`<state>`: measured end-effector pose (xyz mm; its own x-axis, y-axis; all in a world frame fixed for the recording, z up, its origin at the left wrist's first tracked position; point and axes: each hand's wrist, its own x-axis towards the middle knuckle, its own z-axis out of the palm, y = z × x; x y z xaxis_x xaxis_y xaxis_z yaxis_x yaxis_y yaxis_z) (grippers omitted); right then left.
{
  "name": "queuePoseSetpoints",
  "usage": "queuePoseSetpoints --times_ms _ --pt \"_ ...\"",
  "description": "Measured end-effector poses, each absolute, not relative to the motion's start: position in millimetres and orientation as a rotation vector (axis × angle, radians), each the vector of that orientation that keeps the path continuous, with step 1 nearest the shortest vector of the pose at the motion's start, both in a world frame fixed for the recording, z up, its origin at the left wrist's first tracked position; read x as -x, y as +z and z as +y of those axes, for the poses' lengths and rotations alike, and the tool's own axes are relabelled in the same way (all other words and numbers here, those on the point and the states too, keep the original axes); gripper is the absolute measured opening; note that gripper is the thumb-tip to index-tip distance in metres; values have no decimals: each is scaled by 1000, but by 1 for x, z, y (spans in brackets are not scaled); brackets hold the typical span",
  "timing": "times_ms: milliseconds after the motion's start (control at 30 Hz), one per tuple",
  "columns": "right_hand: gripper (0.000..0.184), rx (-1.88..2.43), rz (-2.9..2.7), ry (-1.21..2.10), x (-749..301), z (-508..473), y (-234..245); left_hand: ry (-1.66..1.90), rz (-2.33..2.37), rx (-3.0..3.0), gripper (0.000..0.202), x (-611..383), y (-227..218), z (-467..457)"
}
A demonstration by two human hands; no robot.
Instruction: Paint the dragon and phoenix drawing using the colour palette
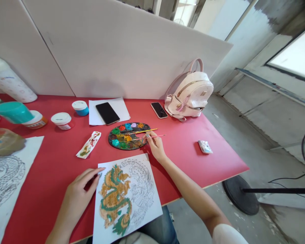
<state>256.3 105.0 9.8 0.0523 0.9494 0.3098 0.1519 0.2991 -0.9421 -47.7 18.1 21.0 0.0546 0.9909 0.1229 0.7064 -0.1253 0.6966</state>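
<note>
My right hand [156, 148] pinches a thin paintbrush [160, 136] with a pinkish handle. Its tip reaches into the orange-brown paint on an oval black palette [110, 128], whose wells hold several colours. A second paintbrush [150, 130], yellow-handled, lies across the palette just beyond my fingers. My left hand [82, 186] rests with thumb and fingers apart at the upper left edge of a white sheet [152, 203]. On that sheet, a dragon [116, 196] is painted in orange-gold and green on the left; the line drawing [142, 183] on the right is uncoloured.
A paint-smeared strip [88, 145] lies left of the palette. Behind stand paint jars [61, 121], a phone [107, 113] on papers, another phone [159, 110] and a pink backpack [190, 96]. A small packet [205, 147] lies right; a cloudy container [6, 142] stands left.
</note>
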Motion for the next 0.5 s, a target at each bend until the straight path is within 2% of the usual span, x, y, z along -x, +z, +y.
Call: queuePoseSetpoints --times_ms 267,500 --pt "42 1150 -1469 806 -260 107 8 780 1743 -2007 39 51 8 18" --pt "34 1176 -1556 837 -263 104 8 731 1744 -2040 39 52 5 17"
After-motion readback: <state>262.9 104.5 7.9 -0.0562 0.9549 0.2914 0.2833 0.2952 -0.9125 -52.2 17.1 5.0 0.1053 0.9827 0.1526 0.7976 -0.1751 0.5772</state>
